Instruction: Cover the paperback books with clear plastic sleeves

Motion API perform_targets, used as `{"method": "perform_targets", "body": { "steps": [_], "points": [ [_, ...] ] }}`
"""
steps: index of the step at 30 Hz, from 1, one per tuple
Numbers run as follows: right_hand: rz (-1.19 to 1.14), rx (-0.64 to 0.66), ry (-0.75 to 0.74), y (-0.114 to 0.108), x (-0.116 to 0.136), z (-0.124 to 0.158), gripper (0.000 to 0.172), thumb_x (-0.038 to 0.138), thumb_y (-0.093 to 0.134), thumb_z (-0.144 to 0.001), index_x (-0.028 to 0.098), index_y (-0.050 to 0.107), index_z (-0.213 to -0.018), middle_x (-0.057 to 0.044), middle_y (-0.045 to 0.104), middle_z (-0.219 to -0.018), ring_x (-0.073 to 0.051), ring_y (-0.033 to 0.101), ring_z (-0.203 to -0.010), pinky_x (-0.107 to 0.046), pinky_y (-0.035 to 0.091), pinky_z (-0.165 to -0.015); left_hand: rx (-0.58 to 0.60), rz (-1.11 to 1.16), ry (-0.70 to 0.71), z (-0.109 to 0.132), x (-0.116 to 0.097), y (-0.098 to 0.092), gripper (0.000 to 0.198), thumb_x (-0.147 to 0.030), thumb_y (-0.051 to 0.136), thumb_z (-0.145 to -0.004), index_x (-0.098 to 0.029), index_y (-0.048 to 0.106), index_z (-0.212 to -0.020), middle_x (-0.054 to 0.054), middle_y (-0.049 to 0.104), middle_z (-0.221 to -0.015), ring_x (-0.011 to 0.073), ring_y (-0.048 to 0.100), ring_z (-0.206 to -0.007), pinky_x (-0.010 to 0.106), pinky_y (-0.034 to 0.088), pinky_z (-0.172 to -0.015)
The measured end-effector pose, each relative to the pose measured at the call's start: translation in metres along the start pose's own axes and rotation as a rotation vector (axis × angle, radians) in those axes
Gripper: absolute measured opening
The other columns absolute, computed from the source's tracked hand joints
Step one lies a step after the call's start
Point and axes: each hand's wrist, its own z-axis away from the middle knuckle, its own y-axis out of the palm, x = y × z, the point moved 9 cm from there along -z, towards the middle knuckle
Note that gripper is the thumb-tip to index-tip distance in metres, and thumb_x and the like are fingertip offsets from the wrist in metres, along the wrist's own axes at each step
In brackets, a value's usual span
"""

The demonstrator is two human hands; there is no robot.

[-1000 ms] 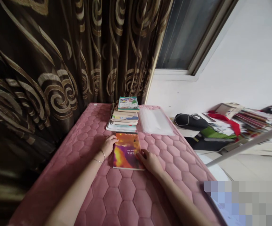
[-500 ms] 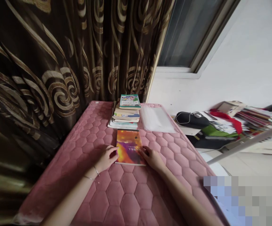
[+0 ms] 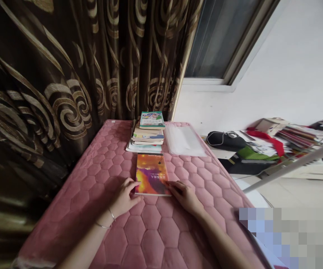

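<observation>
A paperback book [image 3: 150, 175] with an orange and purple cover lies flat on the pink quilted mattress [image 3: 141, 239]. My left hand [image 3: 126, 197] is at its left edge, fingertips touching the cover's side and thumb spread away near the front corner. On the opposite side, my right hand [image 3: 184, 196] holds the book's right edge near the front corner, its fingertips over the cover. Just beyond the book stands an uneven pile of books [image 3: 148, 137], topped by a green-edged book [image 3: 152, 119] with a colourful picture.
Clear plastic sleeves [image 3: 185, 140] lie to the right of the pile. A dark patterned curtain [image 3: 74, 74] hangs along the left and back. Beyond the mattress's right side are a black case [image 3: 225, 141], papers, stacked books [image 3: 298, 134] and a slanting pale bar [image 3: 290, 164].
My left hand has slid slightly toward me and its thumb has spread from the book's edge. My right hand has also moved slightly nearer. The view has shifted a little.
</observation>
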Motion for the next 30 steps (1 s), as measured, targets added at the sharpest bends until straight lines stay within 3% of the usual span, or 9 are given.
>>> {"method": "perform_targets", "body": {
  "steps": [10, 24, 27, 30],
  "points": [
    [0.070, 0.071, -0.173, 0.000, 0.010, 0.008, 0.035, 0.045, 0.059, -0.083, 0.022, 0.067, -0.107, -0.010, 0.064, -0.107, -0.023, 0.061, -0.100, -0.037, 0.050, -0.088, -0.063, 0.006, -0.039, 0.005, 0.008, -0.003, 0.024, -0.016, 0.059, -0.081, -0.023, 0.069, -0.102, 0.004, 0.066, -0.097, 0.0156, 0.063, -0.090, 0.032, 0.052, -0.086],
    [0.128, 0.061, -0.213, 0.003, 0.011, 0.007, 0.030, 0.044, 0.056, -0.086, 0.023, 0.068, -0.103, -0.009, 0.065, -0.100, -0.021, 0.061, -0.093, -0.036, 0.051, -0.084, -0.079, -0.104, -0.017, 0.009, 0.016, 0.007, 0.026, -0.013, 0.054, -0.083, -0.022, 0.069, -0.102, 0.005, 0.065, -0.099, 0.0169, 0.063, -0.091, 0.033, 0.053, -0.086],
    [0.141, 0.059, -0.217, 0.003, 0.011, 0.007, 0.031, 0.045, 0.054, -0.086, 0.023, 0.068, -0.103, -0.009, 0.064, -0.099, -0.021, 0.060, -0.092, -0.036, 0.051, -0.083, -0.083, -0.111, -0.005, 0.009, 0.013, 0.006, 0.025, -0.012, 0.054, -0.083, -0.022, 0.068, -0.101, 0.005, 0.064, -0.098, 0.0169, 0.063, -0.091, 0.033, 0.053, -0.086],
    [0.187, 0.009, -0.251, -0.002, 0.018, 0.008, 0.030, 0.044, 0.053, -0.087, 0.023, 0.069, -0.102, -0.009, 0.061, -0.096, -0.021, 0.059, -0.089, -0.036, 0.050, -0.082, -0.114, -0.126, 0.044, 0.010, 0.000, 0.000, 0.022, -0.014, 0.057, -0.081, -0.021, 0.065, -0.100, 0.008, 0.058, -0.113, 0.0199, 0.059, -0.103, 0.037, 0.050, -0.092]
  ]
}}
